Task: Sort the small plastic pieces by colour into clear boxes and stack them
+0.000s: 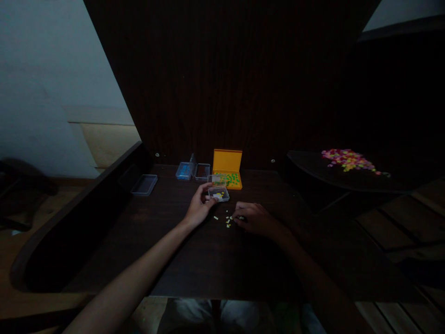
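Note:
My left hand (200,204) grips a small clear plastic box (224,198) by its left side, thumb at the front. The box's hinged lid stands open at the back, and a few yellow and whitish bits lie inside. On the dark desk just in front are several tiny pale-yellow pieces (228,221). My right hand (255,217) rests low over the right side of these pieces, with thumb and fingers drawn together. Whatever is between those fingertips is too small and dark to make out.
Behind the clear box, an open orange case (227,160) holds green pieces. To its left stand a clear box with blue contents (183,171) and another clear container (202,171). A shallow clear tray (144,184) lies further left. Colourful beads (349,160) are heaped on the right-hand shelf (309,167).

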Available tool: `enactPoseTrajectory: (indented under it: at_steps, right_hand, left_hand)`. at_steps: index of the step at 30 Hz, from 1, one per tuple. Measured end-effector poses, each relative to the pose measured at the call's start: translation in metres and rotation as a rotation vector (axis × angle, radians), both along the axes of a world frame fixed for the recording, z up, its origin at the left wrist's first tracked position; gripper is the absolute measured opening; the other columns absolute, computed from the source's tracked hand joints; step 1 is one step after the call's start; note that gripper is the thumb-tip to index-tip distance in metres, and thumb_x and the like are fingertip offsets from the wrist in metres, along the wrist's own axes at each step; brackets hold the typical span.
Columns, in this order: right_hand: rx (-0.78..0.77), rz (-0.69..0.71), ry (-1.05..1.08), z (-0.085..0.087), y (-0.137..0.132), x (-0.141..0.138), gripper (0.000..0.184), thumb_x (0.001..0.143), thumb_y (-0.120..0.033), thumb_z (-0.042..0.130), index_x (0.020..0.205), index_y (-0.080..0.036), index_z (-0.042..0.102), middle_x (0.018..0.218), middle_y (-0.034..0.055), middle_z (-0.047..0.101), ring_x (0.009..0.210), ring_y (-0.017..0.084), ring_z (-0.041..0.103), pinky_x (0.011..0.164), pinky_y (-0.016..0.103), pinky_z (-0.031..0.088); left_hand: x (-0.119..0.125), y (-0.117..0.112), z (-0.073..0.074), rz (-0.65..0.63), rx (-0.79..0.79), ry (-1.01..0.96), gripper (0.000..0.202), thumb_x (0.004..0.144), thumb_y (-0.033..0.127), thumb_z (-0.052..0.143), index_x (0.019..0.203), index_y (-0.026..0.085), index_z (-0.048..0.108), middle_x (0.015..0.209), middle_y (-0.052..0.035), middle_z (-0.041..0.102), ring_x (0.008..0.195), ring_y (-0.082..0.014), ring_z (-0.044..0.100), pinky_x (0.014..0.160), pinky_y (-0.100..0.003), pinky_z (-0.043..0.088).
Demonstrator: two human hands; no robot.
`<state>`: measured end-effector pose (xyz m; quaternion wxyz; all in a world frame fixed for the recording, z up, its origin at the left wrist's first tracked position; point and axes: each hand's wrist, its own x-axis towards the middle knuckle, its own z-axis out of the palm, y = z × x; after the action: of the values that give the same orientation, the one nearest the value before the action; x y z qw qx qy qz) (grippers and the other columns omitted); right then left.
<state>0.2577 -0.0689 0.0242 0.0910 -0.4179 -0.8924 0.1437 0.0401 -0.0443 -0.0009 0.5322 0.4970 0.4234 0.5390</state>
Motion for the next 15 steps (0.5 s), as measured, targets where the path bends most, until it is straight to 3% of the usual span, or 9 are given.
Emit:
enactPoseTrajectory:
  at_steps: [15]
  right_hand:
    - [-0.002,-0.046,-0.015,0.0025,-0.0007,-0.0025,0.011,0.087,-0.028,0.061,0.091,-0.023,0.071,0.093,0.0017,0.063,0.084,0.015,0.059,0.069,0.027,0.036]
  left_hand:
    - [-0.0006,0.0003,0.0002,0.022,0.008,0.019,0.052,0.068,0.016,0.071,0.118,0.021,0.057,0.119,-0.0066,0.063,0.079,-0.0136,0.065,0.081,-0.032,0.054]
